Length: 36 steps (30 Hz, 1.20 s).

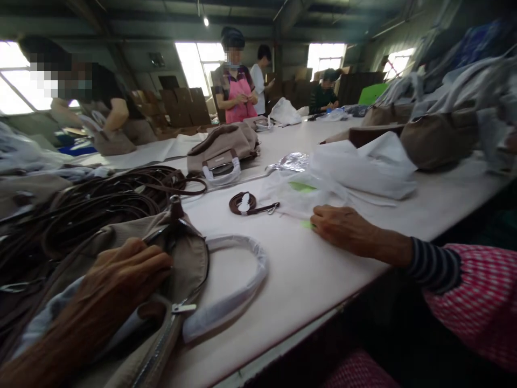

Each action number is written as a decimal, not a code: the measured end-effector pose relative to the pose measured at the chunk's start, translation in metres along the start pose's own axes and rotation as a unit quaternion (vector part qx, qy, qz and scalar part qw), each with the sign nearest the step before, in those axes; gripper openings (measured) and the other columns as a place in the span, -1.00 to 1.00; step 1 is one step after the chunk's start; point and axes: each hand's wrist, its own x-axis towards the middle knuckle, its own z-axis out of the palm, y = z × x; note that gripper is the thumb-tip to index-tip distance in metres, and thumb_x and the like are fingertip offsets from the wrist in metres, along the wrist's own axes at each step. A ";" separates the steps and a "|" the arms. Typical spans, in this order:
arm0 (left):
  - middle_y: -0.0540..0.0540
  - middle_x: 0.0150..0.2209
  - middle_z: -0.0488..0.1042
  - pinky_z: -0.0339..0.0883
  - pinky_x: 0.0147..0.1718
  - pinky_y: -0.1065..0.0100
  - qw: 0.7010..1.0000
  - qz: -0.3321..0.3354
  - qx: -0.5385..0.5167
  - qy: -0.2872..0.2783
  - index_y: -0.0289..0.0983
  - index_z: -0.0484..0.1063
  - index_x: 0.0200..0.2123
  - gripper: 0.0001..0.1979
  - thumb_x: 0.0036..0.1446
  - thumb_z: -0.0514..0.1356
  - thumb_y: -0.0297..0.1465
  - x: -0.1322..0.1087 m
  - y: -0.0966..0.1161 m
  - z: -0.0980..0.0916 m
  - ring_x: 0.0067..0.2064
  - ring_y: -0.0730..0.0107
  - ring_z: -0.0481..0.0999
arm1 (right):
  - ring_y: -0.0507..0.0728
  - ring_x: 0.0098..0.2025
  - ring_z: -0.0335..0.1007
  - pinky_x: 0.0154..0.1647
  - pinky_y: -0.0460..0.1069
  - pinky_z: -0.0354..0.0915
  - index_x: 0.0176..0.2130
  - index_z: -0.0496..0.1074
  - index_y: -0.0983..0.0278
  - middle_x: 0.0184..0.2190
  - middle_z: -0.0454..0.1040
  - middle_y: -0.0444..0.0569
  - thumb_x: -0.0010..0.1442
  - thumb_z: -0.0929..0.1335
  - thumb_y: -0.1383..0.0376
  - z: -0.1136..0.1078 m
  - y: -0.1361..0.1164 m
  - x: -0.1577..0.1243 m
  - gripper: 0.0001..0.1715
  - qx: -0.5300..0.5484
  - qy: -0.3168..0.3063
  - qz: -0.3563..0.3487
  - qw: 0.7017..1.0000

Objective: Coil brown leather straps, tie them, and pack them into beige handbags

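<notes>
At the lower left lies a taupe handbag (189,264) with its zip open and a plastic-wrapped handle (258,264) resting on the table. My left hand (133,269) is closed on the bag at its opening, fingers bent together and their tips partly hidden. My right hand (343,229) has its fingers curled together at the edge of a thin, see-through plastic bag (278,188). A green slip (307,224) shows beside those fingertips; what they pinch is hidden. Between the hands, further back, is a coiled brown strap (242,203) with a metal clip.
A heap of brown straps (109,199) covers the table's left. Another taupe handbag (222,148) stands mid-table. White wrapping (363,167) and more handbags (440,140) lie to the right. A co-worker (100,97) bends over a bag at left; several people are behind.
</notes>
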 end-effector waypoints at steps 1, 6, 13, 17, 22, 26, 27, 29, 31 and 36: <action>-0.02 -0.40 0.43 0.05 -0.27 0.20 0.999 0.007 0.016 -0.040 -0.19 0.36 -0.45 -0.80 0.26 0.16 -0.39 0.002 0.005 -0.008 -0.27 0.18 0.28 | 0.18 -0.27 0.40 -0.34 0.05 0.09 -0.32 0.45 0.30 -0.28 0.48 0.12 0.36 0.23 0.47 0.002 -0.002 0.003 -0.72 -0.014 0.004 -0.017 1.000; -0.05 -0.24 0.49 0.09 -0.02 0.03 0.994 0.027 0.069 -0.082 -0.20 0.37 -0.30 -0.89 0.20 0.28 -0.41 0.009 0.022 -0.025 -0.03 0.04 0.33 | 0.19 -0.39 0.34 -0.41 0.10 0.00 -0.48 0.33 0.21 -0.47 0.43 0.16 0.16 0.32 0.51 0.023 0.004 0.015 -0.74 -0.017 0.069 -0.043 0.997; -0.06 -0.15 0.52 0.08 0.08 -0.06 0.995 0.029 0.048 -0.088 -0.18 0.34 -0.25 -0.81 0.23 0.31 -0.28 0.006 0.021 -0.022 0.13 -0.05 0.31 | 0.12 -0.55 0.25 -0.45 0.05 -0.03 -0.52 0.33 0.21 -0.59 0.42 -0.04 0.10 0.38 0.40 -0.004 -0.009 0.035 -0.79 0.172 0.150 0.033 0.973; -0.08 -0.13 0.54 0.12 0.06 -0.01 0.995 0.022 0.033 -0.093 -0.18 0.38 -0.21 -0.84 0.24 0.27 -0.25 0.007 0.017 -0.021 0.16 -0.05 0.29 | 0.09 -0.38 0.41 -0.39 -0.04 0.18 -0.38 0.55 0.25 -0.43 0.54 -0.08 0.22 0.38 0.25 -0.051 -0.061 0.064 -0.81 0.481 0.114 -0.034 0.868; -0.09 -0.18 0.52 0.17 -0.01 0.08 0.998 0.000 -0.012 -0.057 -0.19 0.45 -0.26 -0.82 0.36 0.10 -0.29 0.004 0.003 -0.010 0.05 0.05 0.36 | -0.01 -0.53 0.36 -0.51 -0.13 0.18 -0.40 0.53 0.34 -0.59 0.46 -0.15 0.11 0.37 0.35 -0.062 -0.157 0.131 -0.87 0.711 0.010 -0.094 0.697; -0.06 -0.26 0.48 0.19 -0.16 0.16 0.997 0.004 -0.061 -0.047 -0.19 0.46 -0.26 -0.75 0.38 0.01 -0.34 0.006 -0.001 -0.010 -0.20 0.18 0.37 | 0.04 -0.55 0.44 -0.56 -0.14 0.21 -0.47 0.49 0.33 -0.65 0.45 -0.12 0.03 0.33 0.42 -0.049 -0.197 0.168 -0.88 0.697 -0.021 -0.016 0.717; -0.05 -0.27 0.47 0.18 -0.16 0.14 0.997 0.015 -0.054 -0.058 -0.19 0.46 -0.26 -0.78 0.37 0.04 -0.32 0.007 0.001 -0.013 -0.21 0.18 0.37 | 0.06 -0.54 0.46 -0.56 -0.14 0.22 -0.49 0.48 0.33 -0.66 0.45 -0.11 0.02 0.33 0.42 -0.047 -0.199 0.172 -0.88 0.683 -0.029 -0.017 0.730; -0.04 -0.27 0.47 0.13 -0.11 0.06 0.995 0.041 -0.014 -0.089 -0.18 0.45 -0.23 -0.86 0.32 0.14 -0.28 0.009 0.007 -0.020 -0.17 0.12 0.36 | 0.08 -0.55 0.47 -0.59 -0.14 0.20 -0.52 0.48 0.32 -0.69 0.44 -0.09 0.00 0.33 0.41 -0.044 -0.197 0.174 -0.87 0.655 -0.047 -0.028 0.754; -0.04 -0.24 0.48 0.08 -0.06 -0.02 0.992 0.057 0.031 -0.105 -0.16 0.45 -0.18 -0.86 0.26 0.23 -0.25 0.008 0.012 -0.024 -0.10 0.03 0.35 | 0.08 -0.57 0.44 -0.64 -0.14 0.17 -0.54 0.47 0.32 -0.70 0.44 -0.08 0.00 0.34 0.39 -0.043 -0.193 0.175 -0.87 0.640 -0.074 -0.049 0.764; -0.08 -0.19 0.50 0.08 -0.03 -0.10 0.990 0.083 0.084 -0.071 -0.16 0.44 -0.09 -0.82 0.24 0.25 -0.34 -0.001 0.015 -0.021 -0.02 -0.05 0.33 | 0.00 -0.64 0.33 -0.68 -0.15 0.16 -0.59 0.42 0.34 -0.67 0.44 -0.10 0.03 0.35 0.37 -0.044 -0.195 0.179 -0.81 0.680 -0.135 -0.090 0.715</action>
